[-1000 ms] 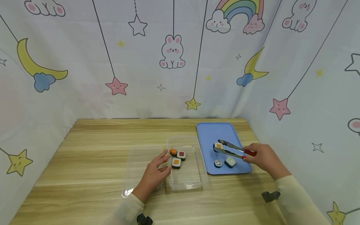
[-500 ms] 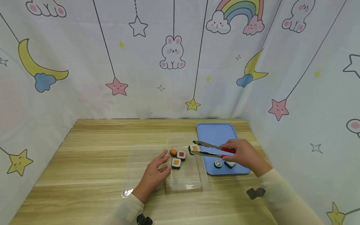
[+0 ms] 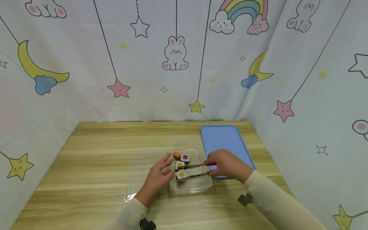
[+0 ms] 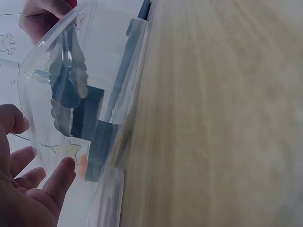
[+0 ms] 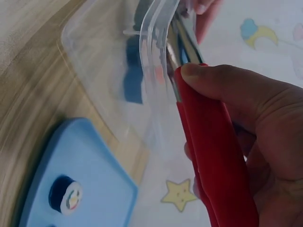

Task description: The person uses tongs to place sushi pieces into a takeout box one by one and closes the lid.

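My right hand [image 3: 230, 164] grips metal tongs [image 5: 213, 142] by their red handles. The tongs' ends reach into a clear plastic container [image 3: 191, 191], around a toy sushi piece [image 3: 181, 174] with a yellow centre. Whether they still squeeze it cannot be seen. Behind it in the container sit another yellow-centred sushi piece [image 3: 179, 164], partly covered by the tongs, a red-centred one [image 3: 185, 157] and an orange-topped one [image 3: 176, 155]. My left hand [image 3: 157, 177] has its fingers spread loosely, with fingertips against the container's left side; it holds nothing.
A blue tray [image 3: 222, 137] lies right of the container, partly under my right arm. A small round sushi roll [image 5: 66, 196] on it shows in the right wrist view. Left of the container, a clear lid [image 3: 142, 163] lies flat, partly beneath my left hand. Printed curtains surround the wooden table [image 3: 97, 153].
My right hand has carried the yellow-centred sushi piece in the tongs leftward from the blue tray and down into the container, nearer its front. My left hand has stayed in place.
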Motion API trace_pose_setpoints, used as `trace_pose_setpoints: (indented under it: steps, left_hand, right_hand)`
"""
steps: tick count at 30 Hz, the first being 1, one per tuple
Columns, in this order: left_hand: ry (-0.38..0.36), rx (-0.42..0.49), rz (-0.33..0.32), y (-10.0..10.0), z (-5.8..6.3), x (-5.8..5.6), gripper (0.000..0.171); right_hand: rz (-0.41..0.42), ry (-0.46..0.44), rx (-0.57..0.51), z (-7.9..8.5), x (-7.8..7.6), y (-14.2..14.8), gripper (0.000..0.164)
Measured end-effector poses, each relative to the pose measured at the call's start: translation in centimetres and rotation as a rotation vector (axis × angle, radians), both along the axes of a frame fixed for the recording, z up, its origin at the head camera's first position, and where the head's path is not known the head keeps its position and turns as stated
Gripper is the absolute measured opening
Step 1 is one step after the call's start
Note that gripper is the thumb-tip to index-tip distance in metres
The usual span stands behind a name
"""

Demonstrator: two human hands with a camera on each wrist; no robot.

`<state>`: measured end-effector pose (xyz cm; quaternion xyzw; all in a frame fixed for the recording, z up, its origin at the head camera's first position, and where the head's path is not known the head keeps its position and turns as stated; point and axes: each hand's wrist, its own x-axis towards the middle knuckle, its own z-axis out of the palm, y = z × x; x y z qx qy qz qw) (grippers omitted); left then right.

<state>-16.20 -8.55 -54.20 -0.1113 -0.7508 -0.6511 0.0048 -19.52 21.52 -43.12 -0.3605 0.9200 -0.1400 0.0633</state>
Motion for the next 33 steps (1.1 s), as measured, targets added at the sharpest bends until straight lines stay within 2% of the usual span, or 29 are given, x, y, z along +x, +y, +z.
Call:
trace_pose_setpoints:
  steps: [7, 12, 19, 25, 28, 33]
  left_hand:
    - [0.002, 0.000, -0.007, -0.1, 0.2, 0.1, 0.047]
    - [0.008, -0.001, -0.005, -0.1, 0.2, 0.1, 0.047]
    - [0.007, -0.009, -0.006, -0.1, 0.0, 0.0, 0.047]
    - [-0.006, -0.009, -0.002, -0.1, 0.0, 0.0, 0.048]
    - [-0.012, -0.003, 0.001, -0.1, 0.0, 0.0, 0.049]
    - [-0.009, 0.011, 0.001, 0.0, 0.1, 0.0, 0.049]
  right_hand:
    - [0.080, 0.060, 0.075, -0.5, -0.4, -1.0, 0.036]
    - [0.079, 0.078, 0.102, -0.5, -0.4, -1.3, 0.034]
    - [0.059, 0.058, 0.086, -0.2, -0.1, -1.2, 0.036]
    - [-0.009, 0.020, 0.027, 0.5, -0.1, 0.5, 0.041]
    - [-0.059, 0.040, -0.024, 1.3, -0.4, 2.3, 0.044]
    - [-0.211, 0.093, -0.068, 2.5, -0.9, 6.8, 0.050]
